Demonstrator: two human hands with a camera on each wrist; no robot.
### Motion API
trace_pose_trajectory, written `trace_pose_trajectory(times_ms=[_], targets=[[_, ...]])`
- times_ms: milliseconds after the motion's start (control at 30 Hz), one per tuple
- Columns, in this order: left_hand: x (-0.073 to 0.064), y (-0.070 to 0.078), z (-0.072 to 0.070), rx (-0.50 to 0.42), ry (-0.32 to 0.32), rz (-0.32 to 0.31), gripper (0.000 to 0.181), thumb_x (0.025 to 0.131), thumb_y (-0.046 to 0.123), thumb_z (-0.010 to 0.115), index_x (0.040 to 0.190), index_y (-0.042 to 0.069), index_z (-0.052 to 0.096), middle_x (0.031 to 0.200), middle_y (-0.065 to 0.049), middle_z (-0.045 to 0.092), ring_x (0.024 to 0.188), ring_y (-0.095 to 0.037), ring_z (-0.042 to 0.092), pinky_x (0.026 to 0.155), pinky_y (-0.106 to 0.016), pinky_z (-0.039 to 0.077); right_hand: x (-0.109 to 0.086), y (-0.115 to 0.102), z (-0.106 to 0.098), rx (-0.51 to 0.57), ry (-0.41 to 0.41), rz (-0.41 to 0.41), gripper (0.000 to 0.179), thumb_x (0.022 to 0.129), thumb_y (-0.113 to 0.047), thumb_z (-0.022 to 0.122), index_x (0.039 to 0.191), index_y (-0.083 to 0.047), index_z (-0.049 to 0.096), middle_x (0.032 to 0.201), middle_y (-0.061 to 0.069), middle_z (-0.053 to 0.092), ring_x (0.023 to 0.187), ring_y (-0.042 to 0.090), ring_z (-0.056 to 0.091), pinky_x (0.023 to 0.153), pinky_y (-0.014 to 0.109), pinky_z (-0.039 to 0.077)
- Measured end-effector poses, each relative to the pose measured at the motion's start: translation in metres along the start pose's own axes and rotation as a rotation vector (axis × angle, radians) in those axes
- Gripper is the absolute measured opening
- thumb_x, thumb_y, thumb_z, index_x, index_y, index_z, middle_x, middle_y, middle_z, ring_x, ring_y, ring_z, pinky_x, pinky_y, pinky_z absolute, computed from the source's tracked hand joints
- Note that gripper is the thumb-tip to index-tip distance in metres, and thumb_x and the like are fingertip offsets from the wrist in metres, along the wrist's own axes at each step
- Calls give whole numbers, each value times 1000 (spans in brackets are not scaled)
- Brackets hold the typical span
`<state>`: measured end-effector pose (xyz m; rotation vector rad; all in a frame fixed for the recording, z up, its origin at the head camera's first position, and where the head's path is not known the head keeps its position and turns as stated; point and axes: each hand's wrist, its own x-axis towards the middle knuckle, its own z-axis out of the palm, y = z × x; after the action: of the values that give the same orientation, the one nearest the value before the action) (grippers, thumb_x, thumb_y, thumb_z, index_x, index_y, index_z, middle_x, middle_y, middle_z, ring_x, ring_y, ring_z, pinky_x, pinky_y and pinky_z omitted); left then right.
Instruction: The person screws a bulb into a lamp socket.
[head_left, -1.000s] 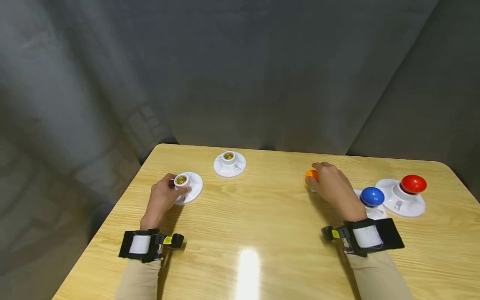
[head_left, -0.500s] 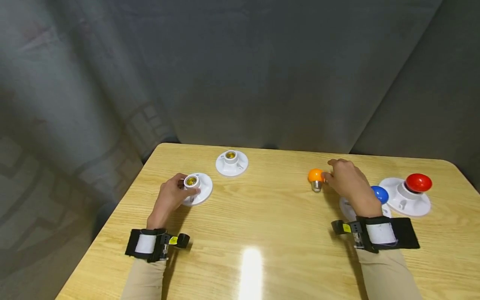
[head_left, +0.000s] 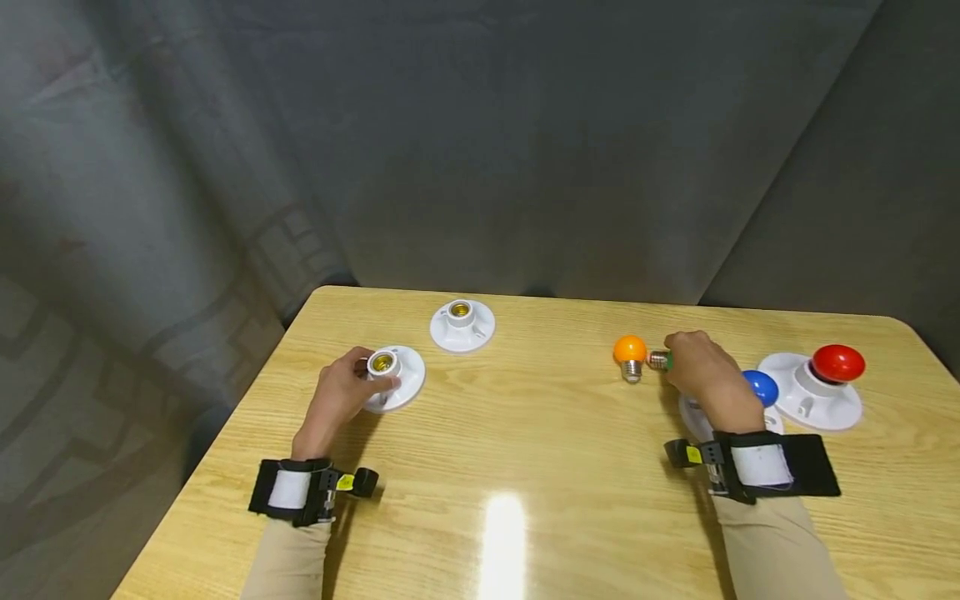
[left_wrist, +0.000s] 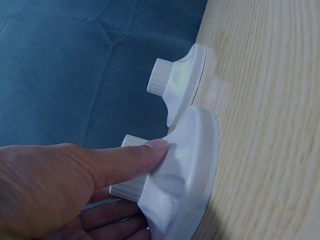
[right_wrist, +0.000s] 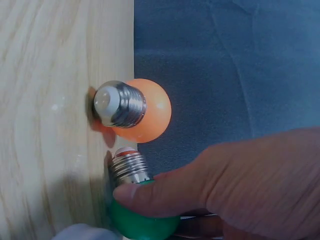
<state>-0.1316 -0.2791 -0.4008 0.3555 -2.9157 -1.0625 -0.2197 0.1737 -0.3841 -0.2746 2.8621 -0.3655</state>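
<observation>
My left hand [head_left: 342, 395] grips the collar of a white lamp holder [head_left: 408, 375], thumb across its front; its brass socket faces up. In the left wrist view the thumb presses on the sloping base of that lamp holder [left_wrist: 200, 165], which sits flat on the table. My right hand [head_left: 701, 367] holds a green light bulb [right_wrist: 145, 222] between thumb and fingers, its screw cap pointing left in the head view. The bulb's round part is mostly hidden by the hand there. Just left of it lies an orange light bulb [head_left: 630, 348], screw cap toward me.
A second white lamp holder [head_left: 462, 327] with a bare socket stands behind the left hand. At the right, a blue bulb [head_left: 762, 388] and a red bulb [head_left: 838, 364] sit in white holders, the blue one partly behind my wrist. A grey curtain [head_left: 525, 167] hangs beyond the wooden table [head_left: 480, 442].
My right hand has let go of the orange bulb, moved right and taken hold of the green one. The left hand keeps its grip on the lamp holder.
</observation>
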Motion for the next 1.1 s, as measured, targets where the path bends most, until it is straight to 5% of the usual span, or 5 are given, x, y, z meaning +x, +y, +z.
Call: trace_pose_trajectory(times_ms=[167, 467, 800, 1100], targets=[[0, 2, 0, 4, -6, 10, 52, 84, 25, 76, 124, -1, 57, 123, -25, 63, 110, -34, 61, 87, -42, 52, -5, -2, -4, -5, 50, -5, 38, 82, 3, 67, 118, 13, 59, 110, 35, 60, 82, 34, 56, 66, 44, 52], [-1, 15, 13, -1, -37, 30, 48, 81, 24, 78, 121, 2, 60, 119, -21, 66, 107, -31, 62, 85, -39, 51, -17, -7, -19, 48, 161, -108, 31, 81, 1, 66, 109, 11, 61, 90, 24, 62, 68, 27, 52, 55, 30, 42], [-14, 48, 46, -11, -71, 139, 43, 78, 19, 81, 114, 4, 63, 113, -14, 70, 105, -27, 65, 89, -42, 53, -35, -26, -32, 88, 222, -193, 44, 81, -2, 71, 119, 13, 54, 103, 31, 63, 79, 34, 60, 75, 52, 55], [-23, 66, 67, -32, -112, 187, 43, 76, 20, 83, 113, 9, 64, 113, -10, 71, 108, -25, 65, 92, -42, 53, -51, -40, -42, 107, 244, -303, 39, 79, -3, 74, 114, 8, 61, 102, 26, 67, 82, 34, 63, 77, 55, 56]])
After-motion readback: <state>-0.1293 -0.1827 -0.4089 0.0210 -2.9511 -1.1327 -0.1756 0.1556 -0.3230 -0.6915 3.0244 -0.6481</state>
